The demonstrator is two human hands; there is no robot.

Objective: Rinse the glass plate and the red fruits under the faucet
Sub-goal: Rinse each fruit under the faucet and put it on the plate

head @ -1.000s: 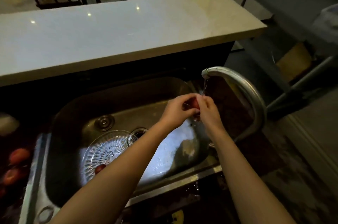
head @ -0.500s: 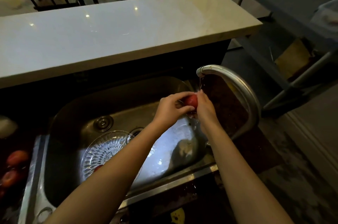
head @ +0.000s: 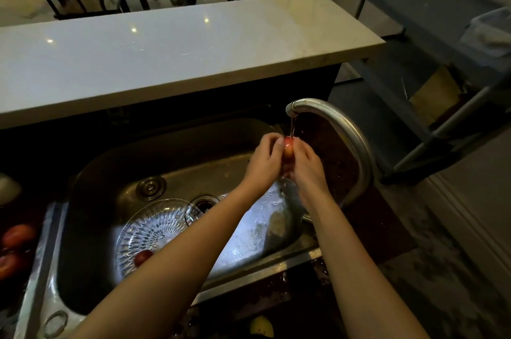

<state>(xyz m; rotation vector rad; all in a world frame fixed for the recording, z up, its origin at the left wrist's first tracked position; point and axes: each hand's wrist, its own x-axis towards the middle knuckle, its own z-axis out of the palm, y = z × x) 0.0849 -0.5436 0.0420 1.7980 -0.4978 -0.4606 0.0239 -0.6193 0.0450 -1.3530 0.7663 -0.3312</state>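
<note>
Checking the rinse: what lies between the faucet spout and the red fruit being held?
Head view: only a thin stream of water, falling from the faucet spout onto the red fruit.

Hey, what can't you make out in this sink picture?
Head view only:
1. The held fruit is mostly covered by the left hand and right hand.
2. The plate has its lower right part behind the left forearm, which also hides part of the second fruit on it.
3. The side fruits at the left edge are dark and cut off, so their number is unclear.
</note>
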